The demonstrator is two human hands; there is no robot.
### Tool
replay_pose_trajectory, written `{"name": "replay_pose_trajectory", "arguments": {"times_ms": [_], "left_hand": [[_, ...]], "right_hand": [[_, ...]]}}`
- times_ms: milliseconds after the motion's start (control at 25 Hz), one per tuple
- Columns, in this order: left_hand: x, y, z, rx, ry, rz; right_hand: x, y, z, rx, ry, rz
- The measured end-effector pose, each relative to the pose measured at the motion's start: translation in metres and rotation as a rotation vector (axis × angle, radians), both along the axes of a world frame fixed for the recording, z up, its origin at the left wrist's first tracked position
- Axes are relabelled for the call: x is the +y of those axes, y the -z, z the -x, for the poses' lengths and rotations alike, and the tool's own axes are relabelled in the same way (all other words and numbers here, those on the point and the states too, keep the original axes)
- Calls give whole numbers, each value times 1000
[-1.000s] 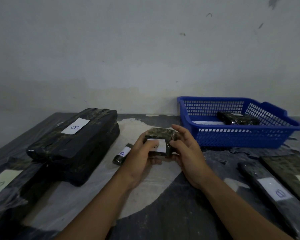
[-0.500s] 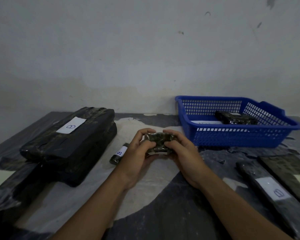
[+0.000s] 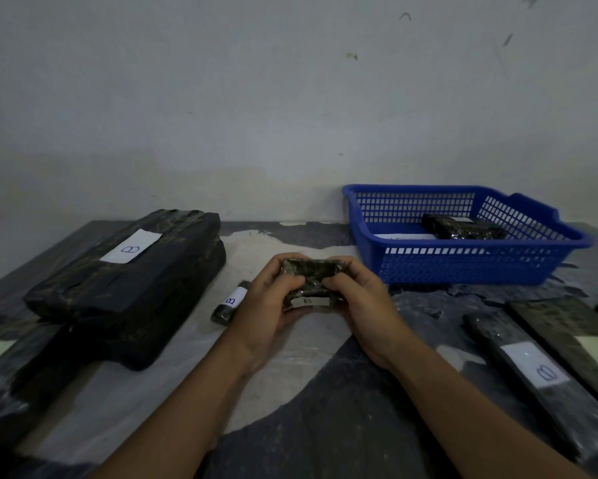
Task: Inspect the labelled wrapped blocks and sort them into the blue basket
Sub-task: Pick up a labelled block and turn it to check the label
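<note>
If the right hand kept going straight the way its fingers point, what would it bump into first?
The right hand points left across the small wrapped block it holds, so it would probably meet the left hand gripping the other end. Past that lies the big block marked B, though depth is hard to judge.

Both forearms are stretched forward and converge at centre. The left hand (image 3: 268,299) and right hand (image 3: 361,302) are curled round one block (image 3: 311,271), thumbs pressed on top, fingers wrapped behind.
</note>
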State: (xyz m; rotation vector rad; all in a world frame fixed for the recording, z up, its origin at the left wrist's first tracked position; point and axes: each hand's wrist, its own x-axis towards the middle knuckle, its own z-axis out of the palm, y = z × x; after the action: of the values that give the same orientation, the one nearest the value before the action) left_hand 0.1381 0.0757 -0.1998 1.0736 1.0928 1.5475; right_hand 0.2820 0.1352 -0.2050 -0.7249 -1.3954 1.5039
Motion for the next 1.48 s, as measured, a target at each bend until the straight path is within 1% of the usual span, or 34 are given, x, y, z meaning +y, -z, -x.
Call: {"name": "replay_pose_trajectory", "arguments": {"times_ms": [80, 320, 480, 640, 720, 800, 840, 880, 960, 1000, 1040, 1160, 1320, 1400, 1480], "left_hand": [[0, 0, 0, -1, -5, -5], [-1, 2, -1, 188, -76, 4], [-1, 2, -2, 212, -107, -39], [-3, 1, -4, 192, -109, -103], [-3, 1, -3, 253, -98, -107], [-1, 3, -2, 295, -110, -124], [0, 5, -1, 268, -103, -137], [0, 6, -1, 191, -74, -129], [2, 6, 1, -40, -10, -64], [3, 5, 0, -109, -9, -31], [4, 4, 0, -108, -28, -4], [4, 3, -2, -18, -58, 8], [3, 4, 0, -45, -58, 18], [5, 7, 2, 31, -85, 6], [5, 8, 1, 152, -116, -11]], "right_hand": [[-1, -2, 0, 17, -33, 17], [-2, -3, -1, -76, 39, -44], [-2, -2, 1, -92, 48, -47], [0, -6, -1, 97, -46, 129], [-2, -10, -4, 128, -98, 220], [-1, -11, -6, 114, -122, 235], [0, -9, -6, 122, -122, 231], [1, -8, -6, 143, -122, 229], [2, -5, -5, 165, -107, 210], [2, -4, -5, 157, -100, 192], [2, -3, -4, 144, -100, 176], [3, -3, -3, 120, -108, 190], [2, -5, -2, 82, -87, 170], [1, -5, -2, 73, -95, 158], [1, -4, -2, 47, -79, 136]]}}
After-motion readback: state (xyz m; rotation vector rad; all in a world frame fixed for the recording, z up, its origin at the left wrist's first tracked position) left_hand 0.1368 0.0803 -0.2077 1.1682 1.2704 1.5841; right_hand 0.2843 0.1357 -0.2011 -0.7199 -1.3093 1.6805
